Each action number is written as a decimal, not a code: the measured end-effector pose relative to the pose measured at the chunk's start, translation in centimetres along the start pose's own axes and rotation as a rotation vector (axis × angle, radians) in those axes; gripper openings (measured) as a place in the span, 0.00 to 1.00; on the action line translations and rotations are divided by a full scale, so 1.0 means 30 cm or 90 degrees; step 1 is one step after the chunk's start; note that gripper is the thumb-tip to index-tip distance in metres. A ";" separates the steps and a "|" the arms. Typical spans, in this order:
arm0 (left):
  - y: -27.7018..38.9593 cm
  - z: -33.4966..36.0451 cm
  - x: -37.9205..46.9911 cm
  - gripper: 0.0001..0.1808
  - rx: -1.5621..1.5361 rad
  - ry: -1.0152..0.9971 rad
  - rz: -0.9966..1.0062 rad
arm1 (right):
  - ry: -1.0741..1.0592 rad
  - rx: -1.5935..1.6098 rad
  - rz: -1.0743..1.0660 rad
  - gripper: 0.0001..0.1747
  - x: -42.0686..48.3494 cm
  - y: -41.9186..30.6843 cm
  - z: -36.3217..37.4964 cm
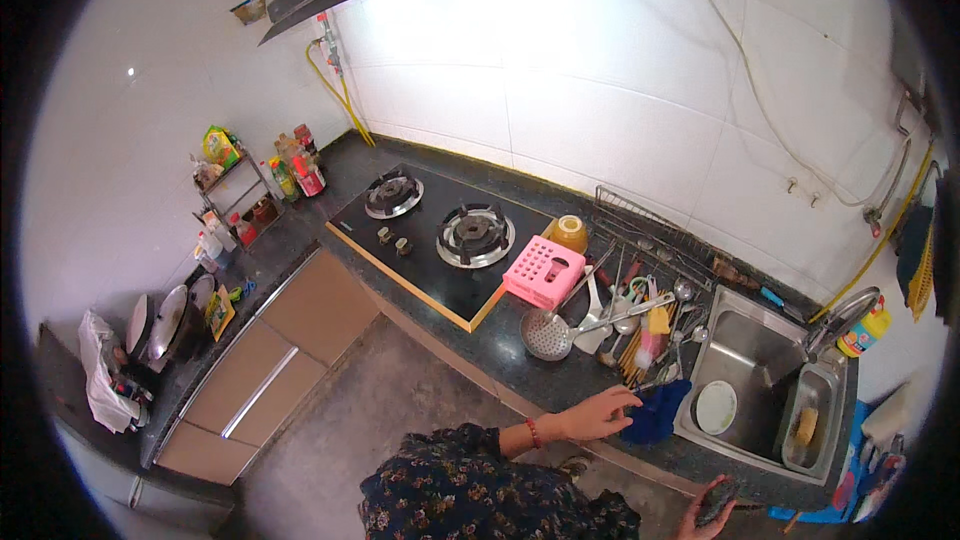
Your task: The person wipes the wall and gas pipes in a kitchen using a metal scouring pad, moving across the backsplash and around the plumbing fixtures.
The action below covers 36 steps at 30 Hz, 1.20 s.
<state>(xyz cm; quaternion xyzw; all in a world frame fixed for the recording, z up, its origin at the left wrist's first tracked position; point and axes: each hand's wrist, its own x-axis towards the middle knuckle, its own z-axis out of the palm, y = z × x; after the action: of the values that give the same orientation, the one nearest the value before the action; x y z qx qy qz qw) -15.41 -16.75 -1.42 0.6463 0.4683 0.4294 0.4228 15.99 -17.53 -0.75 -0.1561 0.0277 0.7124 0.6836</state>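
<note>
My left hand (598, 414), with a red bracelet at the wrist, is over the counter's front edge with its fingers spread, next to a dark blue cloth (657, 412). Low in the picture, by the counter edge below the sink, my right hand (705, 514) holds a dark scouring pad (718, 504). Between hob and sink lie a perforated metal skimmer (547, 334), a white spatula (592, 315), chopsticks (636, 360), a yellow sponge (659, 320) and several spoons. A pink plastic basket (545, 271) rests upside down near a yellow-brown bowl (570, 234).
The steel sink (750, 345) holds a white plate (715, 406); its small basin has a yellow sponge (807, 426). A wire rack (645, 229) runs along the wall. The gas hob (450, 240) lies left of the basket. Cleaner (862, 330) stands behind the faucet (821, 337).
</note>
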 end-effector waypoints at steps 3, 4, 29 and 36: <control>-0.012 0.003 0.039 0.19 0.060 0.013 -0.077 | 0.222 0.005 -0.097 0.18 0.043 -0.025 0.062; 0.003 0.002 0.059 0.19 0.064 0.030 -0.056 | 0.255 0.017 -0.107 0.20 0.053 -0.035 0.058; 0.306 0.652 0.988 0.20 0.154 0.005 0.170 | 0.044 0.002 -0.017 0.23 0.952 -0.836 0.003; 0.336 0.922 1.537 0.28 0.300 -0.094 0.260 | -0.006 -0.008 0.110 0.23 1.491 -1.053 0.038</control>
<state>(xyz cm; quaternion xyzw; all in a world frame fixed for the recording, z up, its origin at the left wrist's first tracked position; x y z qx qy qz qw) 22.21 21.83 7.89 0.8365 0.3835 0.3370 0.1992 46.08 27.94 -5.81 -0.1540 0.0332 0.7697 0.6187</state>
